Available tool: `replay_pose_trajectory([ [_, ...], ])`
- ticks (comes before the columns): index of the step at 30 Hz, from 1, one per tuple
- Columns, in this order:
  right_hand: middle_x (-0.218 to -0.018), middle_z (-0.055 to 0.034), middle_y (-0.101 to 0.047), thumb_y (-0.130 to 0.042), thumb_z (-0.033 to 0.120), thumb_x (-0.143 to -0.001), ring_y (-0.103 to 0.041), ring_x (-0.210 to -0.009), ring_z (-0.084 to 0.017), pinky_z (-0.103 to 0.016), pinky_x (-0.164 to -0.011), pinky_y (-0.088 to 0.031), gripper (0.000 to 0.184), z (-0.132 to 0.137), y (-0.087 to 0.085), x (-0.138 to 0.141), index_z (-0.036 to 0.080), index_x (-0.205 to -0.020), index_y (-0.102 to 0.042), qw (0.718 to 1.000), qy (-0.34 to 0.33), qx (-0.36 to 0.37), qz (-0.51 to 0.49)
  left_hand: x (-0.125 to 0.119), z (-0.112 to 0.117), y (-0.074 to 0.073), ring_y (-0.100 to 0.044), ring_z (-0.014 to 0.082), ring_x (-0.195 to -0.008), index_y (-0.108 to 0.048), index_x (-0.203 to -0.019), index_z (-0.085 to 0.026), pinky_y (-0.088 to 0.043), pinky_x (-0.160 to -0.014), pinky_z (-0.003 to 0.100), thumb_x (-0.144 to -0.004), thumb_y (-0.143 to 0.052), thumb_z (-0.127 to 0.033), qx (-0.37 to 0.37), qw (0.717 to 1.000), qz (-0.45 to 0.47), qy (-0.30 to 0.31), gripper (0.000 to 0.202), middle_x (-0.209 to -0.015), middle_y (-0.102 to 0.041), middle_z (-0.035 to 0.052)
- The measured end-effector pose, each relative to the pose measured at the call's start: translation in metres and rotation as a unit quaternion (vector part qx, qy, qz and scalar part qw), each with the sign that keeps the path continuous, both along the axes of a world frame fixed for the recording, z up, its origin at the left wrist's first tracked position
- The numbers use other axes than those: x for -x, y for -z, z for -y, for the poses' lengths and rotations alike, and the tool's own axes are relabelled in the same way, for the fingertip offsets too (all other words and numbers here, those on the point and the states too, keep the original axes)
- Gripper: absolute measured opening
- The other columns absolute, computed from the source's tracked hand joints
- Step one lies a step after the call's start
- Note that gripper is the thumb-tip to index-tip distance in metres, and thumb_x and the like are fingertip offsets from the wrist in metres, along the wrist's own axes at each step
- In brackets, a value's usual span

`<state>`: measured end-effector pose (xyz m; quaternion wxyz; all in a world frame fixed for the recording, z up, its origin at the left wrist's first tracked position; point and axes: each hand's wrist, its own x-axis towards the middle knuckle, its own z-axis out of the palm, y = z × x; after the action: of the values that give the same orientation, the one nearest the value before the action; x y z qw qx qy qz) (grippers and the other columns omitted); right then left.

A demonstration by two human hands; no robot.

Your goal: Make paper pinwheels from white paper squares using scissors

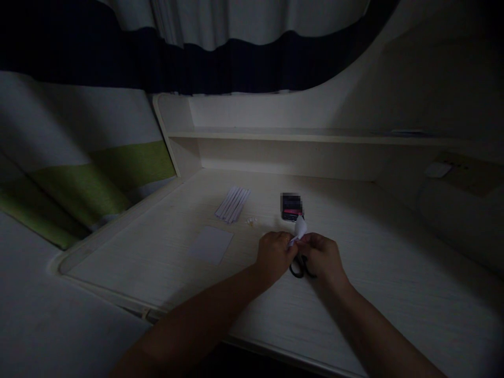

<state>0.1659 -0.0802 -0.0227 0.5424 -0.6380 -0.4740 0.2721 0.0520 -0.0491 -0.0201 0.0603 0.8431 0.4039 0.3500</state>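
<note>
Both my hands meet over the desk, fingers pinched together on a small piece of white paper that looks folded or curled and sticks up between them. My left hand grips its lower left side. My right hand holds it from the right. Beneath my hands lies a pair of scissors; its black handle loops show, while my fingers hide much of the rest. Just beyond the paper sits a dark box or phone-like object with a pinkish-red stripe, partly blurred out.
On the whitish desk, a row of narrow white paper strips or tubes lies left of centre. Near it are a small cluster of tiny white bits and a flat paper sheet. A shelf runs along the back; a curtain hangs at left.
</note>
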Motion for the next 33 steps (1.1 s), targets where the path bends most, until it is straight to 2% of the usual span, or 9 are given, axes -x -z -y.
replay_pose_trajectory([
  [4, -0.063, -0.0060, -0.057, -0.045, 0.020, -0.071, -0.051, -0.061, -0.019, -0.032, -0.059, -0.040, 0.013, 0.004, 0.000, 0.001, 0.016, -0.067, -0.056, 0.964, 0.031, -0.089, 0.248, -0.001, -0.001, -0.001, -0.055, 0.0142, -0.060, -0.060, -0.066, -0.015, -0.042, -0.059, 0.024, -0.073, -0.051, -0.026, 0.053, 0.998, 0.041, -0.012, 0.016, -0.063, -0.062, 0.0040],
  [8, -0.065, -0.0108, -0.052, -0.040, 0.007, -0.069, -0.042, -0.070, -0.023, -0.036, -0.064, -0.035, 0.020, 0.007, -0.005, 0.002, 0.011, -0.071, -0.059, 0.840, 0.014, -0.196, 0.505, 0.000, -0.003, -0.007, -0.054, 0.0120, -0.056, -0.060, -0.065, -0.015, -0.040, -0.054, 0.021, -0.071, -0.051, -0.024, 0.134, 0.984, 0.115, -0.006, 0.014, -0.060, -0.061, 0.0013],
  [11, -0.065, -0.0103, -0.049, -0.039, 0.005, -0.071, -0.038, -0.069, -0.022, -0.035, -0.063, -0.032, 0.021, 0.008, -0.006, 0.003, 0.009, -0.075, -0.060, 0.779, -0.002, -0.236, 0.581, 0.002, -0.003, -0.012, -0.055, 0.0117, -0.056, -0.061, -0.064, -0.014, -0.039, -0.054, 0.020, -0.069, -0.050, -0.021, 0.157, 0.979, 0.131, 0.004, 0.014, -0.060, -0.062, 0.0011],
  [13, -0.066, -0.0098, -0.049, -0.039, 0.004, -0.071, -0.036, -0.069, -0.022, -0.034, -0.062, -0.031, 0.021, 0.007, -0.005, 0.003, 0.009, -0.075, -0.059, 0.764, -0.008, -0.250, 0.594, 0.004, -0.002, -0.013, -0.055, 0.0119, -0.056, -0.061, -0.064, -0.014, -0.040, -0.055, 0.020, -0.069, -0.050, -0.021, 0.161, 0.978, 0.129, 0.008, 0.014, -0.061, -0.063, 0.0017],
  [16, -0.066, -0.0086, -0.048, -0.041, 0.004, -0.069, -0.037, -0.069, -0.022, -0.034, -0.063, -0.031, 0.019, 0.006, -0.002, 0.004, 0.011, -0.074, -0.058, 0.784, 0.002, -0.245, 0.571, 0.005, -0.001, -0.013, -0.056, 0.0127, -0.057, -0.062, -0.066, -0.015, -0.040, -0.055, 0.021, -0.069, -0.051, -0.022, 0.164, 0.979, 0.123, 0.007, 0.014, -0.062, -0.064, 0.0022],
  [21, -0.064, -0.0081, -0.051, -0.040, 0.008, -0.071, -0.043, -0.069, -0.022, -0.035, -0.066, -0.036, 0.018, 0.005, -0.001, 0.007, 0.014, -0.068, -0.056, 0.863, 0.028, -0.195, 0.465, 0.005, 0.000, -0.009, -0.056, 0.0137, -0.059, -0.061, -0.066, -0.015, -0.041, -0.056, 0.022, -0.070, -0.052, -0.024, 0.141, 0.985, 0.102, -0.001, 0.013, -0.064, -0.064, 0.0028],
  [28, -0.060, -0.0042, -0.058, -0.049, 0.022, -0.066, -0.052, -0.056, -0.018, -0.030, -0.054, -0.039, 0.008, 0.002, -0.003, 0.008, 0.017, -0.063, -0.055, 0.986, 0.037, -0.055, 0.154, 0.004, 0.001, -0.004, -0.057, 0.0156, -0.064, -0.059, -0.068, -0.015, -0.042, -0.061, 0.025, -0.073, -0.052, -0.025, 0.059, 0.998, 0.024, -0.004, 0.013, -0.067, -0.063, 0.0050],
  [31, -0.050, -0.0005, -0.054, -0.054, 0.027, -0.061, -0.048, -0.046, -0.014, -0.027, -0.047, -0.037, 0.011, 0.001, -0.003, 0.005, 0.017, -0.057, -0.052, 1.000, 0.015, 0.000, 0.001, 0.003, 0.000, -0.004, -0.058, 0.0163, -0.070, -0.060, -0.074, -0.016, -0.042, -0.067, 0.026, -0.074, -0.051, -0.024, 0.031, 0.999, 0.019, 0.013, 0.012, -0.073, -0.065, 0.0058],
  [33, -0.049, -0.0003, -0.053, -0.056, 0.030, -0.062, -0.047, -0.045, -0.014, -0.027, -0.047, -0.037, 0.014, 0.002, -0.005, 0.004, 0.017, -0.057, -0.052, 1.000, 0.011, -0.003, -0.017, 0.002, -0.001, -0.005, -0.058, 0.0152, -0.068, -0.060, -0.074, -0.016, -0.042, -0.067, 0.025, -0.074, -0.051, -0.024, 0.047, 0.998, 0.043, 0.019, 0.013, -0.074, -0.065, 0.0051],
])
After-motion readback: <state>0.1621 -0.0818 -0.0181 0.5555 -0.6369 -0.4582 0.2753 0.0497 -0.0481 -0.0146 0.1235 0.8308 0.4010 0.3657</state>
